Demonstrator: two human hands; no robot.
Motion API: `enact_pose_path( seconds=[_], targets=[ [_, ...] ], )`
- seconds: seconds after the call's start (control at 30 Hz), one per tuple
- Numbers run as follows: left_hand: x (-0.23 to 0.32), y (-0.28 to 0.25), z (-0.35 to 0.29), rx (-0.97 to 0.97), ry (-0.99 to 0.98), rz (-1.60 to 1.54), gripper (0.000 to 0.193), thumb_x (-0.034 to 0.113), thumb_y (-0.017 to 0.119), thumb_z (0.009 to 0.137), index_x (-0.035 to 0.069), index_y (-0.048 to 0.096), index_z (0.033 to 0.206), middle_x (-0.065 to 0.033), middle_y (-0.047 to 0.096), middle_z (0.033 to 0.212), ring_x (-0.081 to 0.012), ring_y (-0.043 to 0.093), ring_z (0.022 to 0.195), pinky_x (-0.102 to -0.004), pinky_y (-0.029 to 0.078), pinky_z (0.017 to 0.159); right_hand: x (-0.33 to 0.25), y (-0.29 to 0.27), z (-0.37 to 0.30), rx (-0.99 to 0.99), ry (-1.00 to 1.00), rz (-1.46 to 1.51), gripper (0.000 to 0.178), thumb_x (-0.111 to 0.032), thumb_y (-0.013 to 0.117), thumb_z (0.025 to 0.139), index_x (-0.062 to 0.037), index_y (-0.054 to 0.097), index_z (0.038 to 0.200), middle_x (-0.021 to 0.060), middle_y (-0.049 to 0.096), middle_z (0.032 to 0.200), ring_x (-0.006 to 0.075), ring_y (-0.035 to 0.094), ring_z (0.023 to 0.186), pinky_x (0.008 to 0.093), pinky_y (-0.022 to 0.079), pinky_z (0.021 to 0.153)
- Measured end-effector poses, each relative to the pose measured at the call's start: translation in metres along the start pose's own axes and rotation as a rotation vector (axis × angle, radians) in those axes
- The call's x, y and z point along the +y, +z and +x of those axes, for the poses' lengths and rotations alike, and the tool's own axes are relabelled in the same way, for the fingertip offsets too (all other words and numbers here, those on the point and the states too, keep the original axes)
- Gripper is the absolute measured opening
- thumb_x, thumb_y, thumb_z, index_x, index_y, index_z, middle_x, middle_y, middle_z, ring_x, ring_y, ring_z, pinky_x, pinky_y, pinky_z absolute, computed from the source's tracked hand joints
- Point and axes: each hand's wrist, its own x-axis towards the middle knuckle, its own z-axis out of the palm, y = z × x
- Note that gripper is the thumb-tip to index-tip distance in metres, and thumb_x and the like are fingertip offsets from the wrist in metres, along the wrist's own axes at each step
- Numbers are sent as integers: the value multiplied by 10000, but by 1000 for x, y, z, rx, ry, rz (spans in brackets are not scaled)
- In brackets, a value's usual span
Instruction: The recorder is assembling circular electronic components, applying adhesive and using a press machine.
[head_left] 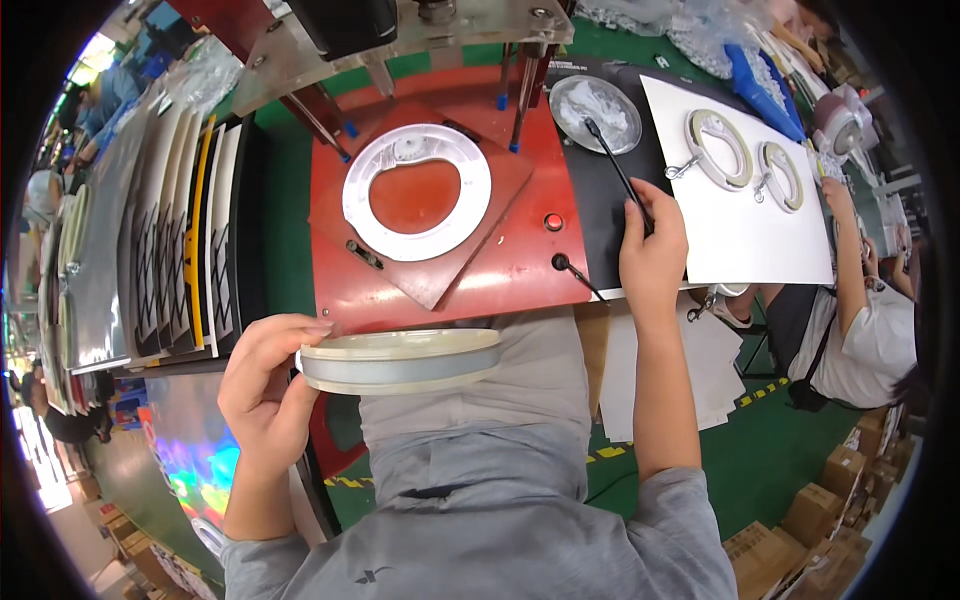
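The left hand (262, 395) pinches the left end of a ring (405, 362), thumb below and fingers above, and holds it almost edge-on over the person's lap, in front of the red base (470, 292); a grey band runs around its side between two cream rims. The right hand (655, 250) closes thumb and fingers around the handle of a black brush (617, 168), whose tip meets the white paste (588, 103) in a round clear dish (623, 140) on the black mat (592, 200). The brush slants up and leftward from the hand, well apart from the ring. On the red base a white template (364, 195) with a large opening lies on a square plate (430, 284) set at an angle, and a red button (553, 221) sits to the right of this plate. Beyond the right hand, a white board (745, 250) bears two more rings (697, 155), each with a metal clasp. Upright sheets (165, 230) stand left of the base, and a co-worker's sleeve (872, 335) shows at far right.
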Motion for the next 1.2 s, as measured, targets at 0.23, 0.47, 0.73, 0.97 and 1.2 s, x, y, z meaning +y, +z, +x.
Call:
enact_pose_path(
  seconds=[0.23,0.47,0.73,0.97,1.2],
  targets=[
    [-8,-2,-11,45,-64,-74,277,-82,709,928,-100,689,1203,-185,635,1212,-276,700,1102,-364,586,965,-17,-22,8,42,-132,-196,226,20,660,977,-20,720,1191,162,705,1091,366,696,992,427,557,871],
    [-12,3,-8,-14,-20,-72,296,-80,711,907,-89,702,1203,-188,653,1193,-283,706,1095,-357,584,954,-12,-33,38,-51,-335,-352,271,33,691,916,-69,770,1154,94,728,1049,312,702,938,425,566,818],
    [-14,2,-13,-28,-8,-61,317,-90,693,878,-87,710,1194,-192,662,1199,-280,698,1099,-355,568,960,-11,-45,49,-111,-447,-442,327,58,673,866,-76,785,1142,71,718,1036,289,684,908,416,559,803],
    [-15,4,-13,-32,-15,-69,337,-112,686,869,-89,710,1204,-191,660,1208,-271,696,1100,-349,566,963,-9,-50,61,-165,-558,-489,344,69,664,830,-69,792,1118,61,712,1019,282,678,891,413,557,796],
    [-13,7,-12,-40,-35,-59,361,-137,687,853,-89,711,1210,-190,654,1221,-273,700,1102,-345,577,951,1,-58,76,-174,-603,-536,321,51,673,834,-74,793,1104,57,714,1009,283,690,899,406,564,800]
  ],
)
